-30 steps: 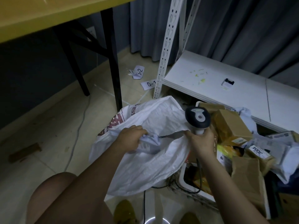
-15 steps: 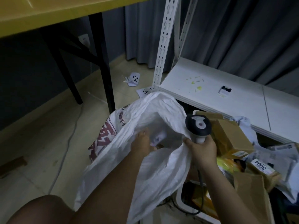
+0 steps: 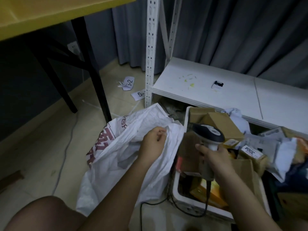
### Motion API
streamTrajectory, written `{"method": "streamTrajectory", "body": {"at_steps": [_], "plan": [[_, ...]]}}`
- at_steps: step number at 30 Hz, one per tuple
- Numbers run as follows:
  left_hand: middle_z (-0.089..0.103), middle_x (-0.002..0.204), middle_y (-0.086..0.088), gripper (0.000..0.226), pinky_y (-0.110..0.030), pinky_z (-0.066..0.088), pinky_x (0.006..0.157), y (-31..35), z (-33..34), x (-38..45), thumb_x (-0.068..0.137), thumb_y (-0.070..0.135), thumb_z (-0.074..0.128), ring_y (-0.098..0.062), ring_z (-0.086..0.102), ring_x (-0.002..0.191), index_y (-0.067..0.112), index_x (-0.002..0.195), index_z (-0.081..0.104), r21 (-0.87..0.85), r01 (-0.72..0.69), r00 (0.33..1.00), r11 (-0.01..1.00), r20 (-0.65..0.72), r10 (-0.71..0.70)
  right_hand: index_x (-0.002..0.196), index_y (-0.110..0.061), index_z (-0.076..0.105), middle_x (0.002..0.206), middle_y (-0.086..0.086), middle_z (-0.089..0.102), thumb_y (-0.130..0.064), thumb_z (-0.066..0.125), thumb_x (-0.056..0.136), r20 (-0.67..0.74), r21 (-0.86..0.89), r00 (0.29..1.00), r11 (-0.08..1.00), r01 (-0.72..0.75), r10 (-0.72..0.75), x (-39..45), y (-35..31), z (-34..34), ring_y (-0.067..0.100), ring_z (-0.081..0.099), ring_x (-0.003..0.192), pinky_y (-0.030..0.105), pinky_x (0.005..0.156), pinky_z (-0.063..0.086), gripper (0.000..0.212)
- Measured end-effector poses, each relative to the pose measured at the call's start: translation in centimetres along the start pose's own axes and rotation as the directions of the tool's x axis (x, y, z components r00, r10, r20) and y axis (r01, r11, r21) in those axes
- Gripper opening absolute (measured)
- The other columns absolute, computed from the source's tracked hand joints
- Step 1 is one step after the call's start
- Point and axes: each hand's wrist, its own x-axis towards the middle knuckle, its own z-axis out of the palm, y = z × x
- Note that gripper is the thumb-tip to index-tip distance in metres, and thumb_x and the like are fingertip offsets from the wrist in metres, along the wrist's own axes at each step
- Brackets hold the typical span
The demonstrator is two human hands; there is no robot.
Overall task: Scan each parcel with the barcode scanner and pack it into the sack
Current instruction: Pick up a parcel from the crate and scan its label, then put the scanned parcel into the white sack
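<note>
The left hand (image 3: 154,140) pinched the rim of the white woven plastic sack with red printed characters (image 3: 116,157), its fingers curled round a fold of the fabric at the sack's mouth. The sack lay crumpled on the pale tiled floor (image 3: 41,147), between the person's bare knee (image 3: 43,214) and the white plastic crate (image 3: 186,202) to its right, touching the crate's near wall.

The right hand (image 3: 215,159) gripped the handle of the grey and black handheld barcode scanner (image 3: 208,132), fingers wrapped round it, the scanner's dark oval head standing above the hand over the crate. A black cable (image 3: 183,211) ran from the bottom of the handle down across the crate's rim and onto the floor.

The crate held a heap of brown cardboard parcels (image 3: 225,124), and beside them to the right lay a brown box with a white label reading 3004 (image 3: 251,152) and grey plastic mailer bags (image 3: 275,147). Whether any parcel lay inside the sack could not be told.

Behind the crate a low white shelf board (image 3: 208,94) carried a small black and white device (image 3: 217,85), with a white perforated metal upright (image 3: 150,47) at its left corner. Two white paper slips with printed numbers (image 3: 128,83) lay on the floor near the upright. A yellow-topped table with black legs (image 3: 50,12) stood at the left, and grey curtains (image 3: 233,30) hung behind
</note>
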Motion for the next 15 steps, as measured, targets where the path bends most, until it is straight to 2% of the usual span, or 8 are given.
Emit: {"method": "streamTrajectory", "body": {"at_steps": [3, 5, 7, 9, 11, 13, 15], "plan": [[0.063, 0.091, 0.003, 0.011, -0.027, 0.051, 0.084, 1.9, 2.7, -1.4, 0.096, 0.017, 0.055, -0.016, 0.063, 0.091, 0.018, 0.104, 0.063, -0.033, -0.022, 0.998, 0.999, 0.050, 0.023, 0.110, -0.011, 0.059, 0.091, 0.011, 0.065, -0.012, 0.070, 0.087, -0.026, 0.054, 1.000, 0.998, -0.013, 0.014, -1.3, 0.8, -3.6, 0.025, 0.062, 0.076, 0.036, 0.061, 0.050, 0.026], [0.063, 0.095, 0.003, 0.013, -0.031, 0.051, 0.087, 2.7, 5.2, -2.3, 0.096, 0.021, 0.055, -0.018, 0.062, 0.097, 0.019, 0.108, 0.061, -0.004, 0.013, 0.987, 1.000, 0.161, -0.012, 0.116, -0.011, 0.057, 0.099, 0.012, 0.066, -0.012, 0.069, 0.088, -0.057, 0.102, 0.998, 0.994, -0.028, 0.034, -1.8, 1.4, -5.7, 0.025, 0.064, 0.083, 0.034, 0.061, 0.049, 0.030], [0.063, 0.115, -0.001, 0.034, -0.034, 0.050, 0.093, 2.3, 8.1, -2.8, 0.095, 0.035, 0.055, -0.019, 0.060, 0.107, 0.017, 0.125, 0.056, 0.099, 0.047, 0.948, 0.994, 0.310, -0.075, 0.111, -0.009, 0.058, 0.100, 0.016, 0.066, -0.011, 0.069, 0.087, -0.077, 0.139, 0.996, 0.990, -0.039, 0.050, -2.0, 1.6, -7.4, 0.026, 0.065, 0.082, 0.035, 0.064, 0.050, 0.027], [0.059, 0.128, -0.003, 0.060, -0.041, 0.050, 0.094, 1.5, 10.6, -3.0, 0.086, 0.060, 0.053, -0.021, 0.059, 0.110, 0.020, 0.131, 0.051, 0.275, 0.038, 0.912, 0.961, 0.384, -0.146, 0.102, -0.009, 0.059, 0.090, 0.013, 0.066, -0.008, 0.069, 0.087, -0.091, 0.134, 0.995, 0.991, -0.023, 0.035, -2.1, 1.7, -8.7, 0.022, 0.063, 0.074, 0.030, 0.061, 0.048, 0.018], [0.047, 0.141, -0.007, 0.092, -0.048, 0.045, 0.099, 0.7, 12.5, -3.0, 0.070, 0.080, 0.047, -0.027, 0.051, 0.122, 0.021, 0.140, 0.041, 0.419, 0.101, 0.891, 0.902, 0.365, -0.269, 0.092, -0.012, 0.059, 0.082, 0.008, 0.064, -0.006, 0.067, 0.086, -0.092, 0.091, 0.996, 0.996, 0.000, 0.008, -2.2, 1.6, -9.8, 0.016, 0.059, 0.069, 0.027, 0.056, 0.043, 0.011], [0.022, 0.155, -0.012, 0.108, -0.052, 0.035, 0.108, 0.4, 14.0, -2.9, 0.069, 0.078, 0.055, -0.034, 0.031, 0.137, 0.016, 0.151, 0.020, 0.500, 0.166, 0.876, 0.850, 0.321, -0.360, 0.084, -0.013, 0.059, 0.079, 0.008, 0.063, -0.006, 0.067, 0.086, -0.069, 0.044, 0.998, 0.999, 0.009, -0.006, -2.1, 1.5, -10.5, 0.016, 0.057, 0.068, 0.027, 0.055, 0.041, 0.011], [0.016, 0.155, -0.014, 0.114, -0.051, 0.033, 0.108, 0.4, 14.8, -3.1, 0.068, 0.072, 0.066, -0.036, 0.026, 0.139, 0.013, 0.151, 0.014, 0.540, 0.170, 0.893, 0.824, 0.268, -0.360, 0.085, -0.008, 0.061, 0.076, 0.007, 0.062, -0.006, 0.067, 0.086, -0.041, 0.010, 0.999, 1.000, 0.010, -0.010, -1.8, 1.6, -11.0, 0.018, 0.057, 0.070, 0.027, 0.056, 0.042, 0.006]]}}
